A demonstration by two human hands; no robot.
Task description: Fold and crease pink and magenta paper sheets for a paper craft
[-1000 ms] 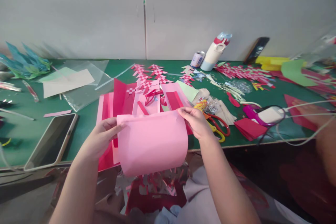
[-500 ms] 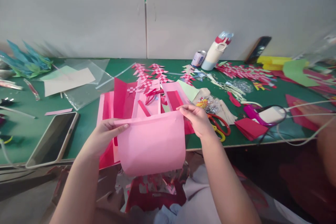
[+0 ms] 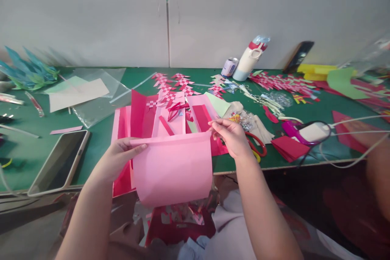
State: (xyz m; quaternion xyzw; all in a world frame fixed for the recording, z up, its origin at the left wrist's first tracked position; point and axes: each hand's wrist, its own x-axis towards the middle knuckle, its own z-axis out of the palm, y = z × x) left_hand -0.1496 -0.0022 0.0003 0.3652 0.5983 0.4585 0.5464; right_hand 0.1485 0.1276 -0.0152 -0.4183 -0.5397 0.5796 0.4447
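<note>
A sheet of pink paper (image 3: 173, 172) hangs over the table's front edge, with a narrow fold along its upper edge. My left hand (image 3: 124, 154) pinches the upper left corner, thumb on top. At the upper right corner, my right hand (image 3: 232, 137) is closed with thumb and fingers together on the folded edge. Behind the sheet lie pink and dark red papers (image 3: 142, 115), partly covered by it. A red paper strip (image 3: 166, 125) and a pair of red-handled scissors or tweezers-like loops (image 3: 176, 109) rest on them; I cannot tell which.
A phone (image 3: 59, 162) lies at left on the green table (image 3: 100, 138). Orange-handled scissors (image 3: 257, 144), red folded paper (image 3: 289, 148) and a power bank with cables (image 3: 313, 132) are at right. Farther back stand a can (image 3: 229, 67) and a bottle (image 3: 248, 61). Another person's hand (image 3: 362, 130) rests at far right.
My right hand's fingers have shifted at the upper right corner and curled closer together. The pink sheet has moved slightly left in view. My left hand keeps its pinch.
</note>
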